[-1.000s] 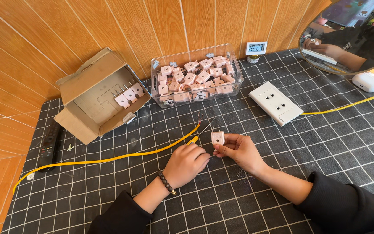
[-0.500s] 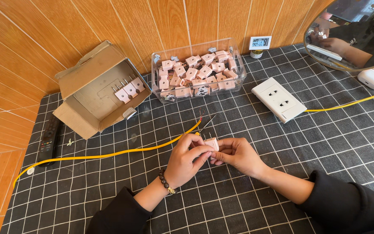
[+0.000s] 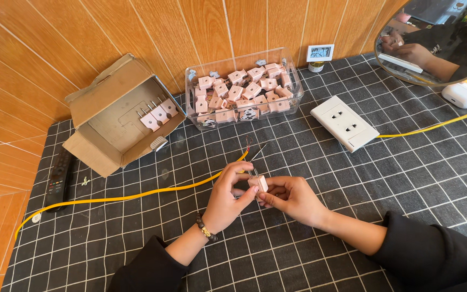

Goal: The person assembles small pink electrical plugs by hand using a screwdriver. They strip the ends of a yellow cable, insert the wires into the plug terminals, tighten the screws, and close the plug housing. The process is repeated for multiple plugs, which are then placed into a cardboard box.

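Between the fingertips of both hands sits a small pink plug adapter [image 3: 258, 183], low over the black grid-patterned table mat [image 3: 352, 184]. My right hand [image 3: 293, 200] pinches it from the right and below. My left hand [image 3: 228, 197] pinches it from the left, index finger arched over the top. A yellow cable [image 3: 136, 196] runs in from the left, and its stripped red and dark wire ends [image 3: 251, 148] lie just behind the adapter.
A clear plastic bin [image 3: 244, 89] holds several pink adapters. An open cardboard box [image 3: 120, 116] at left holds three more. A white wall socket plate [image 3: 345, 123] with a yellow cable, a black remote [image 3: 59, 176], a small digital clock [image 3: 320, 53] and a round mirror [image 3: 439, 40] also stand here.
The hands have come together: the adapter, earlier held up mainly by my right hand, is now pinched by both hands and turned, closer to the cable's wire ends.
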